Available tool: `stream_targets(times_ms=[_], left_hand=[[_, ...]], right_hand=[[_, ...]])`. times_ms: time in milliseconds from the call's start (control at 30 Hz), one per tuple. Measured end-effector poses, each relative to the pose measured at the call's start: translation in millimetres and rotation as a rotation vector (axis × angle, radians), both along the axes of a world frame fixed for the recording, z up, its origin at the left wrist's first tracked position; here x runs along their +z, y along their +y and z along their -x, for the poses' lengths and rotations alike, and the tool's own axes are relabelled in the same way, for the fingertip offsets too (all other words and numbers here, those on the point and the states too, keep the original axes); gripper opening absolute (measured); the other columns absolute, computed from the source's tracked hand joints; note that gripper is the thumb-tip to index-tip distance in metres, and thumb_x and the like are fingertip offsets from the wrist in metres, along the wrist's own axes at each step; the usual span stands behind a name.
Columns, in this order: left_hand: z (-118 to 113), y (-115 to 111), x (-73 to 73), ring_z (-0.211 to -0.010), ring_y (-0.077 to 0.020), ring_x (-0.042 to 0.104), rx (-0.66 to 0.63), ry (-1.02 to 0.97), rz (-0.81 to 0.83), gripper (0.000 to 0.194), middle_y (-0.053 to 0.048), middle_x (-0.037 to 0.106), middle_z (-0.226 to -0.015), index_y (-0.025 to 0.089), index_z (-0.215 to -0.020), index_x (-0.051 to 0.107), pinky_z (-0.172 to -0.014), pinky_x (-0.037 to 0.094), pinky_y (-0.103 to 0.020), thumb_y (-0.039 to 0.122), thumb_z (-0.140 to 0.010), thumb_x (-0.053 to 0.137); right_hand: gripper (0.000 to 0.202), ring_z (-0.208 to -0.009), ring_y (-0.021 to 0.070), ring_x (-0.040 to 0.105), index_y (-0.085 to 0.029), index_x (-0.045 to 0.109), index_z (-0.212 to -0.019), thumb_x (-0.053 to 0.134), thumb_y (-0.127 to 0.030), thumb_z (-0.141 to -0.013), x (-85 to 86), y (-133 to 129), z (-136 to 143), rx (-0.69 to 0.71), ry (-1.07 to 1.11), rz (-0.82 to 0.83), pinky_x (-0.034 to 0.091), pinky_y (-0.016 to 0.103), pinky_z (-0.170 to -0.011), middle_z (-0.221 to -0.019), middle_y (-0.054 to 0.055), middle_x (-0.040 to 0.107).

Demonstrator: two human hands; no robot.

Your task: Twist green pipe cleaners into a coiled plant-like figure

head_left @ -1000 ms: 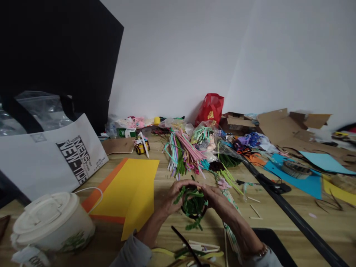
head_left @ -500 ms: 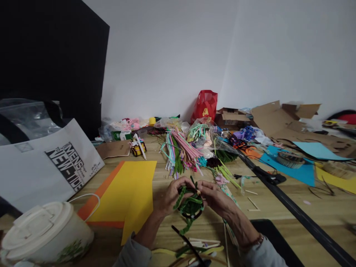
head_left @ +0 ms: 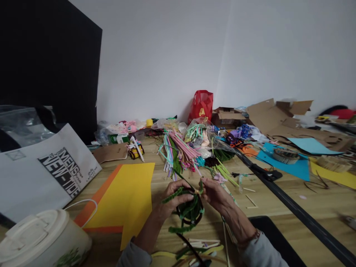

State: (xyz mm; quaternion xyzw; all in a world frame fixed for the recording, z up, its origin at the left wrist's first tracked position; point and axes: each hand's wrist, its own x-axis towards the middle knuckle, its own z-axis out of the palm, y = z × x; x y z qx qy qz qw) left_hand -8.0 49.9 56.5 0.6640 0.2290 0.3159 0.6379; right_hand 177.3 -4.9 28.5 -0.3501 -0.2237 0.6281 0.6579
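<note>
Above the table, between both hands, is a round craft piece [head_left: 191, 212] of fuzzy green pipe cleaners wound on a dark ring. Loose green ends stick out to the left and below, and a thin dark green stem points up. My left hand [head_left: 169, 201] grips the piece from its left side, thumb across the top. With fingertips closed together, my right hand [head_left: 219, 195] pinches a short green pipe cleaner end at the upper right edge, beside a small orange-tan bead-like spot. The fingers partly hide the piece.
Beyond the hands lies a heap of coloured pipe cleaners [head_left: 180, 150]. Yellow sheets [head_left: 135, 189] lie left, near a lidded white pot [head_left: 46, 237] and a white bag [head_left: 61, 167]. A black bar [head_left: 289, 202] crosses the right side. Sticks [head_left: 201, 243] lie nearest me.
The craft piece has turned in my hands; its long stem now shows above and its loose ends point further left. My left thumb now lies over it. The view has shifted slightly.
</note>
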Motion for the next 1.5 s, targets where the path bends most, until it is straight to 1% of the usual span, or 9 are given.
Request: stream_targets(times_ms=[100,233,367,600,767,900,1100,1300,1500], left_hand=[[-1,0,2.0,-0.081,-0.0177,0.060,0.026,0.017,-0.053,0.027,-0.003,0.064,-0.085,0.018,-0.086,0.064,-0.076,0.047,-0.027,0.039,-0.070,0.070],[-5,2,2.8,-0.088,-0.0195,0.060,0.057,0.053,-0.158,0.025,-0.004,0.066,-0.092,0.019,-0.088,0.064,-0.081,0.046,-0.029,0.038,-0.073,0.068],[-9,4,-0.3,-0.090,-0.0201,0.059,0.113,0.078,-0.211,0.023,-0.004,0.066,-0.090,0.018,-0.087,0.063,-0.083,0.045,-0.029,0.036,-0.074,0.067],[-11,1,1.3,-0.084,-0.0177,0.059,0.135,0.058,-0.162,0.026,-0.003,0.065,-0.089,0.017,-0.093,0.060,-0.076,0.046,-0.026,0.038,-0.079,0.060],[-12,-5,2.2,-0.095,-0.0211,0.059,0.040,0.111,-0.247,0.024,-0.004,0.067,-0.095,0.019,-0.093,0.066,-0.089,0.043,-0.031,0.038,-0.077,0.062],[-13,-7,-4.1,-0.103,-0.0223,0.056,0.121,0.177,-0.278,0.021,-0.004,0.067,-0.100,0.022,-0.091,0.068,-0.098,0.038,-0.033,0.034,-0.074,0.066],[-15,-10,-1.0,-0.099,-0.0214,0.058,0.057,0.168,-0.271,0.020,-0.004,0.067,-0.097,0.020,-0.088,0.067,-0.094,0.040,-0.031,0.036,-0.076,0.064],[-16,-15,7.6,-0.091,-0.0203,0.057,0.045,0.198,-0.220,0.027,-0.004,0.065,-0.088,0.018,-0.088,0.065,-0.083,0.044,-0.029,0.044,-0.079,0.059],[-16,-19,14.4,-0.090,-0.0209,0.056,-0.044,0.161,-0.197,0.040,-0.002,0.062,-0.085,0.017,-0.087,0.060,-0.081,0.042,-0.027,0.039,-0.059,0.078]], right_hand=[[0.020,-0.053,0.0092,0.056,-0.017,0.066,-0.079,0.073,-0.035,-0.073,-0.2,-1,3,0.038,-0.004,-0.006,0.044,0.017,-0.044,-0.067,-0.001,0.062],[0.043,-0.078,0.0190,0.064,-0.017,0.068,-0.095,0.059,-0.056,-0.079,-2.2,-2,10,0.198,-0.104,-0.015,0.050,0.030,-0.067,-0.090,0.007,0.069],[0.047,-0.095,0.0225,0.061,-0.019,0.068,-0.102,0.057,-0.059,-0.079,0.4,-2,17,0.175,-0.219,-0.060,0.044,0.035,-0.083,-0.107,0.008,0.068],[0.053,-0.096,0.0232,0.060,-0.022,0.067,-0.106,0.055,-0.064,-0.077,8.7,-6,25,0.224,-0.208,-0.115,0.042,0.038,-0.086,-0.099,0.006,0.069],[0.041,-0.084,0.0216,0.062,-0.023,0.071,-0.091,0.062,-0.059,-0.075,3.3,-9,20,0.238,-0.247,-0.078,0.046,0.035,-0.080,-0.088,0.005,0.071],[0.032,-0.079,0.0188,0.062,-0.020,0.072,-0.089,0.072,-0.046,-0.071,0.2,-10,15,0.175,-0.190,-0.073,0.047,0.029,-0.072,-0.090,0.005,0.070],[0.026,-0.068,0.0137,0.056,-0.017,0.069,-0.081,0.078,-0.036,-0.065,2.8,-6,15,0.079,-0.170,-0.144,0.043,0.024,-0.064,-0.077,0.001,0.065],[0.035,-0.063,0.0133,0.043,-0.019,0.056,-0.067,0.060,-0.051,-0.080,13.1,-9,14,-0.190,-0.661,-0.150,0.036,0.024,-0.059,-0.064,-0.003,0.048],[0.035,-0.061,0.0130,0.036,-0.021,0.045,-0.067,0.052,-0.050,-0.084,16.5,-12,15,-0.292,-0.912,-0.153,0.032,0.025,-0.057,-0.064,-0.005,0.036]])
